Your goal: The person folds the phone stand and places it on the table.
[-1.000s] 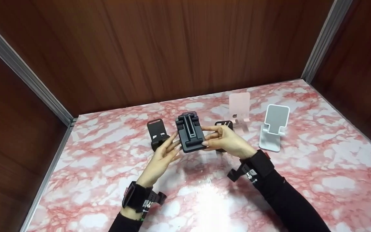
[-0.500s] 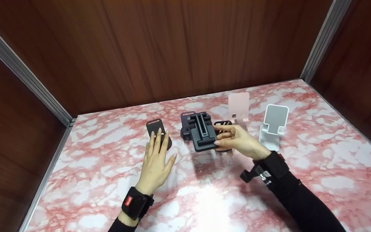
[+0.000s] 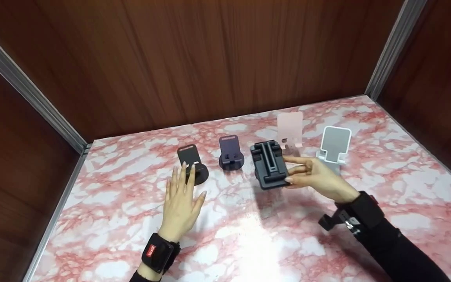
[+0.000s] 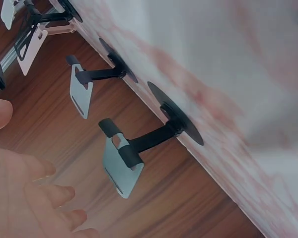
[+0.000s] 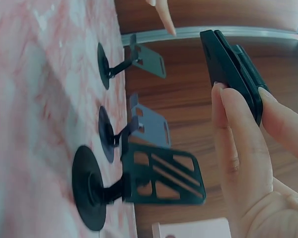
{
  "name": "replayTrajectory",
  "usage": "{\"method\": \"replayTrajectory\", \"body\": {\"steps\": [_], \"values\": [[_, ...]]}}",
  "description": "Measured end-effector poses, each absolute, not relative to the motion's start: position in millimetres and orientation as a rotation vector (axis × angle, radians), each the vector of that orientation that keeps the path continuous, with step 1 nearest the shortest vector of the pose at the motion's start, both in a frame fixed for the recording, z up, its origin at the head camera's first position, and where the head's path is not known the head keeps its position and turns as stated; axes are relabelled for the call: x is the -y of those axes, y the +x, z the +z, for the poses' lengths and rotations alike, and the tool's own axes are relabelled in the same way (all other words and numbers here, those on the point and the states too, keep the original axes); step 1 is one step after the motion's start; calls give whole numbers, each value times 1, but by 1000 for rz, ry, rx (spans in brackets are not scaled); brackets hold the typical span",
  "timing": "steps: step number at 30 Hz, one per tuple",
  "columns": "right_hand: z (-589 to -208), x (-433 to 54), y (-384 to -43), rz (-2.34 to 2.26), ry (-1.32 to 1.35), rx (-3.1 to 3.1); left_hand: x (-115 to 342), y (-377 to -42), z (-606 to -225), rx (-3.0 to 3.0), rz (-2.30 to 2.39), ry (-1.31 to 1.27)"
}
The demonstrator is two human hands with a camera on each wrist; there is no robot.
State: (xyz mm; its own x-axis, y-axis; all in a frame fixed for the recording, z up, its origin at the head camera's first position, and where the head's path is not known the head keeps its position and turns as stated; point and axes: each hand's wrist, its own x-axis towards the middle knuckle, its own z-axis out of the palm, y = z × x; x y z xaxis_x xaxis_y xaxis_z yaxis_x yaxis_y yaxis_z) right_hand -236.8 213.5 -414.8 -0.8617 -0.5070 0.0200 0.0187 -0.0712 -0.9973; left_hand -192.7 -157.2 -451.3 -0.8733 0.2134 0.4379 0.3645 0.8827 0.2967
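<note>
My right hand [image 3: 319, 178] pinches a folded black phone stand [image 3: 269, 166] by its right edge, thumb and fingers on opposite faces. In the right wrist view the folded stand [image 5: 233, 74] is held up off the table. My left hand [image 3: 178, 209] has its fingers stretched out, holding nothing. From the head its fingertips overlap a black round-based phone stand [image 3: 188, 154]; the left wrist view shows the hand [image 4: 30, 193] apart from that stand [image 4: 126, 161]. A purple phone stand [image 3: 230, 147] stands between the hands. Mostly hidden behind the folded stand is a black slotted phone stand [image 5: 164, 173].
A pink phone stand [image 3: 290, 125] stands at the back, right of the middle. Further right is a white-rimmed phone stand [image 3: 336, 144], partly covered by my right hand. Wood-grain panels [image 3: 225, 62] close off the back and sides of the marbled table [image 3: 108, 219].
My left hand has let go of the folded phone stand and drawn back to the left. The right hand has carried it rightward, uncovering the purple stand and covering the slotted one.
</note>
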Motion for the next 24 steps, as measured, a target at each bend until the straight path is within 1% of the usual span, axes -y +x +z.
{"method": "replayTrajectory", "body": {"steps": [24], "values": [[-433, -314, -204, -2022, -492, -1948, 190, -184, -469, 2641, -429, -373]]}}
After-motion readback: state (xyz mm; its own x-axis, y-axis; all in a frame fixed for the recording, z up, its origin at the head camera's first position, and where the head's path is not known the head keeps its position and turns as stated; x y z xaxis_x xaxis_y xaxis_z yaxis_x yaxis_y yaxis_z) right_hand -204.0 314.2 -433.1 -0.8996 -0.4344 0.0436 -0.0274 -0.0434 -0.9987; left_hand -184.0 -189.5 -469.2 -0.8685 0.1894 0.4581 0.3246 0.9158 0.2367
